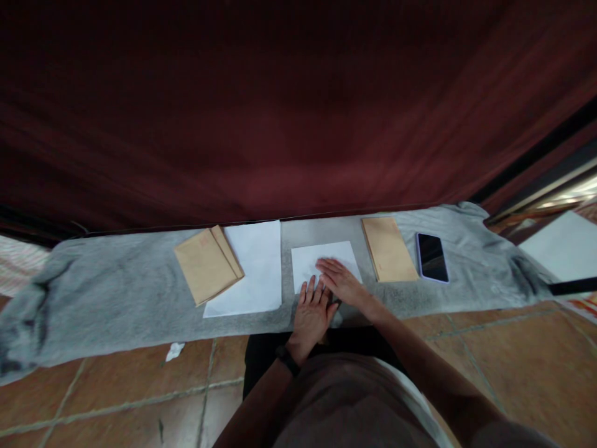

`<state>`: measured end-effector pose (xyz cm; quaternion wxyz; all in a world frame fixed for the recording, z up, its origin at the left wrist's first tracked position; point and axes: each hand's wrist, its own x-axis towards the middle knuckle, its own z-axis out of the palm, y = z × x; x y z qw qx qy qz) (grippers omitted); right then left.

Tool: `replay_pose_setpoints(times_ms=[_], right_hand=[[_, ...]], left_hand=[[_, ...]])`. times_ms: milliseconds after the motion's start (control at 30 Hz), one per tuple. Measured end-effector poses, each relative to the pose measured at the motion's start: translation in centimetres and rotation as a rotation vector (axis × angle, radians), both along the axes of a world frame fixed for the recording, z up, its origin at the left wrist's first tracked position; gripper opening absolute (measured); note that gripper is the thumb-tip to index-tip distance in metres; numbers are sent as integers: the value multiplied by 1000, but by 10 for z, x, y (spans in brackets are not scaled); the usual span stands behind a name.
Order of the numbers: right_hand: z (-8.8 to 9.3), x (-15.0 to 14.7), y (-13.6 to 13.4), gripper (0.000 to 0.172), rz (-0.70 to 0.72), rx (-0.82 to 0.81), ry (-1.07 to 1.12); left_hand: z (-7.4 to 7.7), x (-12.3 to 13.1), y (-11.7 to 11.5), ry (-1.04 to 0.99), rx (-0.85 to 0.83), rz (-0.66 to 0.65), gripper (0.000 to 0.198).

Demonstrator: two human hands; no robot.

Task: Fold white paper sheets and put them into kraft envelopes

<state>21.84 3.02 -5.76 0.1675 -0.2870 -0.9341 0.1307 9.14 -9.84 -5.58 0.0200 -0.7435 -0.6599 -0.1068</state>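
Note:
A white paper, smaller than the sheets to its left, lies on the grey cloth in front of me. My left hand, with a dark band on the wrist, rests at its near edge with fingers spread. Flat on the paper lies my right hand, its fingers stretched to the left and partly smeared. The hands meet near the paper's lower edge. Left of them are larger white sheets, partly covered by brown envelopes. To the right is another stack of brown envelopes.
A phone with a purple edge lies right of the right envelope stack. The grey cloth covers a long narrow surface against a dark red fabric. A white scrap is on the tiled floor. Another white sheet is at far right.

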Motion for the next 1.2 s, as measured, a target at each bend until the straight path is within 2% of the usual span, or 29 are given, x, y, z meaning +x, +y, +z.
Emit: replay_pose_setpoints(times_ms=[67, 100, 200, 600, 767, 867, 1000, 1200], right_hand=[[4, -5, -8, 43, 226, -54, -10], [5, -7, -10, 43, 265, -68, -19], [5, -13, -6, 43, 213, -77, -50], [-4, -49, 50, 48, 65, -2, -150], [-5, -56, 58, 50, -19, 3, -136], [-8, -50, 48, 52, -49, 13, -101], [-14, -25, 25, 54, -83, 32, -91], [-20, 9, 13, 55, -278, 71, -67]], left_hand=[[-1, 1, -1, 4, -6, -19, 47], [-1, 1, -1, 1, -6, -27, 45], [-2, 2, 0, -28, 6, -17, 47], [0, 2, -1, -41, 5, 38, 55], [1, 2, -1, -37, -4, 44, 56], [1, 3, -1, -37, -10, 47, 54], [2, 3, -1, -42, -10, 34, 54], [5, 2, -2, -46, 4, 20, 57]])
